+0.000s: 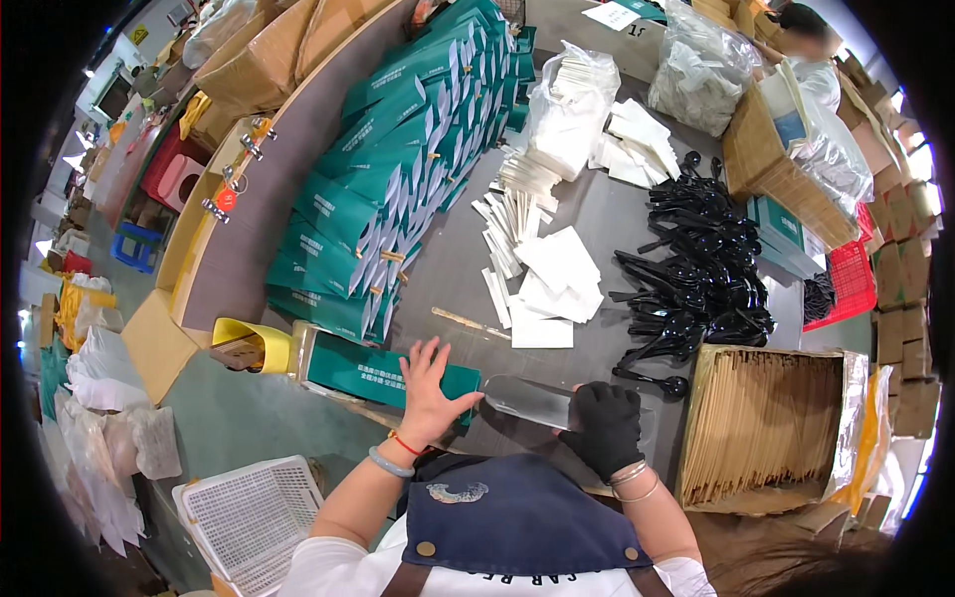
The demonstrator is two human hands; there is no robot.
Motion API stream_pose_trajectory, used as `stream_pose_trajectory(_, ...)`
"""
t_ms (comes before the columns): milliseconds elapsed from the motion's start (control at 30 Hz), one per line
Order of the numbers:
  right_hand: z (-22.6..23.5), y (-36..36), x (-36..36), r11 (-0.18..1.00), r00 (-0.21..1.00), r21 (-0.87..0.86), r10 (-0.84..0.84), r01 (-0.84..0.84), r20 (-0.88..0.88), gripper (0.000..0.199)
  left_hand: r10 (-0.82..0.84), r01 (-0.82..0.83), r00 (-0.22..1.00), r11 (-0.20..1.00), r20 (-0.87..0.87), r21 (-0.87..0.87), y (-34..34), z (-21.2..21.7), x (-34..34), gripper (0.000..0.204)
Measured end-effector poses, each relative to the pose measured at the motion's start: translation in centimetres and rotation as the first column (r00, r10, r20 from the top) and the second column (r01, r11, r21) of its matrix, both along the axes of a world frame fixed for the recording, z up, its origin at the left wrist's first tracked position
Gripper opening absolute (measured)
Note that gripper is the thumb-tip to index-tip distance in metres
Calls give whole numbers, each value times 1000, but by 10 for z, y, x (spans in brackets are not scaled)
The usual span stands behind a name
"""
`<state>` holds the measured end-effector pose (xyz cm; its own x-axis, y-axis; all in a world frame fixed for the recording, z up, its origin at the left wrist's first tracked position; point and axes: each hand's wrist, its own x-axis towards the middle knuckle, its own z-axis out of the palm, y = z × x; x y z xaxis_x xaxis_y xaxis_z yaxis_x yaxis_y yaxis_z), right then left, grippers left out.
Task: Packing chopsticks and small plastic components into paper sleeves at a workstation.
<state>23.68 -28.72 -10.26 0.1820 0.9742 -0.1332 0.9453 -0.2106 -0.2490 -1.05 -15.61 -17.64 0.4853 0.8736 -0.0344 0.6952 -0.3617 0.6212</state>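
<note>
My bare left hand (426,390) has its fingers spread over a long green box (343,366) with white print, at the table's near edge. Its thumb points right, to the end of a long, clear plastic piece (525,400) with a rounded left end; whether they touch I cannot tell. Closed on the right part of that piece is my right hand (605,426), in a black glove. Beyond the hands lie white flat packets (557,274). Black plastic spoons (686,259) are heaped to the right. Rows of green folded cartons (383,169) stand at the left.
An open carton of thin wooden sticks (761,428) stands right of my right hand. A yellow container (251,345) is left of the green box. A white basket (254,517) sits at lower left. Bagged white packets (572,109) lie farther back; a person (811,60) is at far right.
</note>
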Motion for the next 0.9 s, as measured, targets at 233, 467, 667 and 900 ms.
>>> stream_pose_trajectory(233, -42, 29, -50, 994, 966, 13, 106, -106, -234, 64, -31, 31, 999, 1000, 19, -2, 7, 12, 9, 83)
stream_pose_trajectory(467, -45, -1, 18, 905, 957, 376, -96, 199, -274, 59, -378, 357, 926, 889, 17, 288, 101, -23, 70, 47)
stream_pose_trajectory(667, -72, -195, 174, 404, 477, 456, -877, 793, -52, 34, -422, 425, 901, 817, -99, 388, 109, -10, 51, 11)
stream_pose_trajectory(900, -78, -245, 194, 371, 400, 293, -916, 881, -43, 26, -384, 356, 923, 867, 12, 349, 89, 7, 59, 7)
